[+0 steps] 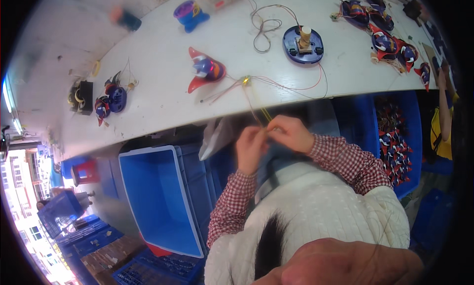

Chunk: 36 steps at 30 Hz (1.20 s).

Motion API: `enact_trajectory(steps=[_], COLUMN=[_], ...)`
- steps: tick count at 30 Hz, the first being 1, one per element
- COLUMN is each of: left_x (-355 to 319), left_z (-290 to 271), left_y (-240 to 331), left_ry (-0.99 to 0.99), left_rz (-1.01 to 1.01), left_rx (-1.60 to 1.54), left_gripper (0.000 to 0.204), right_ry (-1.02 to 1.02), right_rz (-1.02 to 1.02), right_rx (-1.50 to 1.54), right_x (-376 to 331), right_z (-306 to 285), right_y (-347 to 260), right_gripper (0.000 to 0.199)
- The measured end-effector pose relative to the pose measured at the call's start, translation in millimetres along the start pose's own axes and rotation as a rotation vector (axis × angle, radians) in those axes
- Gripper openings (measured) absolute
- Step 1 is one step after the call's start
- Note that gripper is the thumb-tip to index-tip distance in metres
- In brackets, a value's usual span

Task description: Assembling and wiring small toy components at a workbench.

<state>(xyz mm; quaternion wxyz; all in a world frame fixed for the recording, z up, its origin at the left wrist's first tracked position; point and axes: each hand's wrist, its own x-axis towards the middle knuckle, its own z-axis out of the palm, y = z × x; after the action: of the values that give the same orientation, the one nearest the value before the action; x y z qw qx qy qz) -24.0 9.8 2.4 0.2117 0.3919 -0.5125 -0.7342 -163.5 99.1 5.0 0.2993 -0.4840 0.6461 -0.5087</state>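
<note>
Just off the table's front edge, my left hand (250, 147) and my right hand (291, 133) meet with fingertips pinched on thin wires (267, 115), some of them yellow. The very ends between the fingers are too small to make out. These wires run up to a small circuit board (246, 81) on the white table. More reddish wires link the board to a red-and-purple toy part (208, 70), on which a red light glows. Others lead right, toward a round dark-blue base (303, 46) with a tan cylinder standing on it.
A purple-and-blue toy piece (190, 15) stands at the back. Finished-looking toy parts (385, 42) cluster at the right, with others (117, 98) at the left beside a tape dispenser (80, 97). Below the table are an open blue bin (153, 186) and a crate of small parts (395, 151).
</note>
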Motion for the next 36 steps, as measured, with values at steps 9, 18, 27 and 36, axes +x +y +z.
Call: enact_trajectory(steps=[9,18,27,36], left_x=[6,7,6,7], left_z=[-1,-2,-1,-1], left_y=[-5,-2,-5,-6], left_ry=[-0.006,-0.005,0.008,0.012], left_rz=[0.01,0.007,0.008,0.012], left_rx=[0.04,0.102,0.065,0.037], left_gripper=[0.009,0.008,0.009,0.009], right_ry=[0.045,0.049,0.056,0.044], right_rz=[-0.131,-0.223,-0.221,-0.198], right_rx=[-0.092,-0.102,-0.093,-0.122], right_x=[0,1,-1,0], right_z=[2,4,7,6], right_y=[9,16,16,12], right_gripper=[0.016,0.014,0.014,0.015])
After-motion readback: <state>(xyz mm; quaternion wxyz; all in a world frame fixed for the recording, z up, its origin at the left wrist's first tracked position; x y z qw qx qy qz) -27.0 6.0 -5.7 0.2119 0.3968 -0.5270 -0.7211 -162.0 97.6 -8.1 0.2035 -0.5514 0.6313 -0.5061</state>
